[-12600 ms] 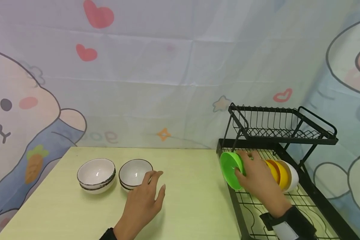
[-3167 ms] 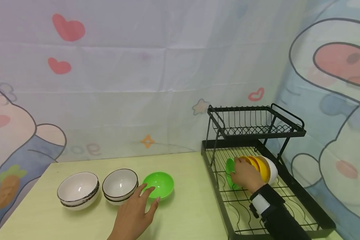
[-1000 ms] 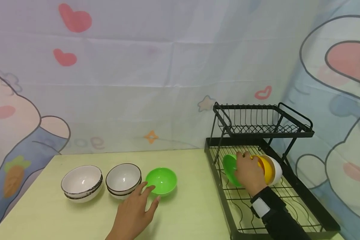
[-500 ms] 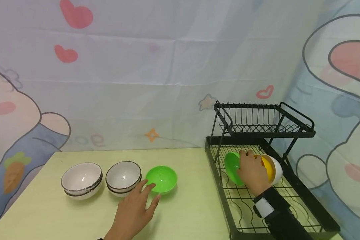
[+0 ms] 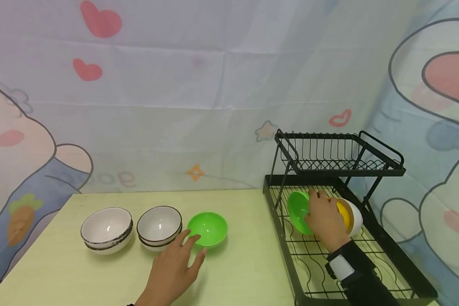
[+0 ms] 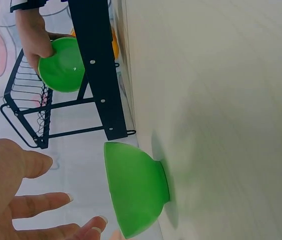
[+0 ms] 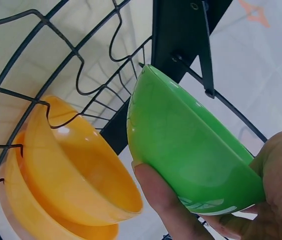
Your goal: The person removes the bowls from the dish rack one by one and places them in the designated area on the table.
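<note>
My right hand (image 5: 325,221) grips a green bowl (image 5: 298,212) by its rim, above the lower tier of the black dish rack (image 5: 287,263). In the right wrist view that green bowl (image 7: 190,150) is tilted, with thumb and fingers on either side of its wall. Yellow bowls (image 7: 86,165) and a white bowl (image 5: 356,217) stand on edge in the rack beside it. My left hand (image 5: 172,267) has its fingers spread above the table, near a second green bowl (image 5: 208,229) that sits upright. In the left wrist view a gap separates the fingers from this green bowl (image 6: 136,190).
Two stacks of white dark-rimmed bowls, the left stack (image 5: 107,227) and the middle stack (image 5: 158,225), stand left of the green bowl on the pale table (image 5: 241,276). The rack's raised upper tier (image 5: 348,172) overhangs the back of its lower tier.
Since the oldest frame, a green bowl has come to stand on the table. My right hand is back at the rack, and its green bowl has lifted away from the yellow ones. My left hand barely moves.
</note>
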`<state>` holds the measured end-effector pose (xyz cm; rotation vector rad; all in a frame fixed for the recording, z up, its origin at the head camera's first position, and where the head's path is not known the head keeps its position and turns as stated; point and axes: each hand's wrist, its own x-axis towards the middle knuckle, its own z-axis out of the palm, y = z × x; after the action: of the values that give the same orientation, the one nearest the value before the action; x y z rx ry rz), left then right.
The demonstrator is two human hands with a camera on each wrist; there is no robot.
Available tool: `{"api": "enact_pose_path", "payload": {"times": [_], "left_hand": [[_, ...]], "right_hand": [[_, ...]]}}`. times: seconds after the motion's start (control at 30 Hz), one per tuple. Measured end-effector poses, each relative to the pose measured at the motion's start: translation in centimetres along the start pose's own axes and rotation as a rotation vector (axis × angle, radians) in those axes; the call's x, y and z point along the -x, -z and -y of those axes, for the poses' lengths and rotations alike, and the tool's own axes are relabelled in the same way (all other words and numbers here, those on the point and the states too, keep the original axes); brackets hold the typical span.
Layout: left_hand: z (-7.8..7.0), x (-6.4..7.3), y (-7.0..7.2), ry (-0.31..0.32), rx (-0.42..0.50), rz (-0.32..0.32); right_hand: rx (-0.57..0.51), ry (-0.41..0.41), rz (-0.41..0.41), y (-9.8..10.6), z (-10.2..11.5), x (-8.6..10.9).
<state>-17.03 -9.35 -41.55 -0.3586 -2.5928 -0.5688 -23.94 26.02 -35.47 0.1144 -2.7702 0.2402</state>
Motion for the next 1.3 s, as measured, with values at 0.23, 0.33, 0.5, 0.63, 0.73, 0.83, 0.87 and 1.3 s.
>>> {"api": "enact_pose_path", "payload": {"times": [0.23, 0.33, 0.5, 0.63, 0.73, 0.83, 0.87, 1.3], "left_hand": [[0.1, 0.0, 0.1, -0.008, -0.002, -0.014], [0.1, -0.1, 0.2, -0.007, 0.001, -0.009], [0.0, -0.1, 0.3, 0.002, 0.006, -0.008], [0.1, -0.1, 0.4, 0.004, 0.005, -0.003], [0.1, 0.0, 0.4, 0.002, 0.001, -0.003], [0.2, 0.1, 0.3, -0.001, -0.001, -0.007], [0.2, 0.1, 0.4, 0.0, -0.001, -0.008], [0.2, 0.2, 0.4, 0.003, 0.005, -0.018]], "right_hand": [[0.003, 0.005, -0.017, 0.4, 0.5, -0.2], [-0.016, -0.003, -0.01, 0.6, 0.8, -0.3], [-0.016, 0.012, -0.016, 1.1, 1.5, -0.2], [-0.029, 0.013, -0.011, 1.6, 2.0, 0.1], [-0.053, 0.008, -0.005, 2.0, 2.6, 0.2], [-0.057, 0.027, -0.013, 2.3, 3.2, 0.2], [-0.055, 0.036, -0.019, 2.3, 3.4, 0.2], [-0.125, 0.056, 0.024, 2.4, 5.9, -0.5]]}}
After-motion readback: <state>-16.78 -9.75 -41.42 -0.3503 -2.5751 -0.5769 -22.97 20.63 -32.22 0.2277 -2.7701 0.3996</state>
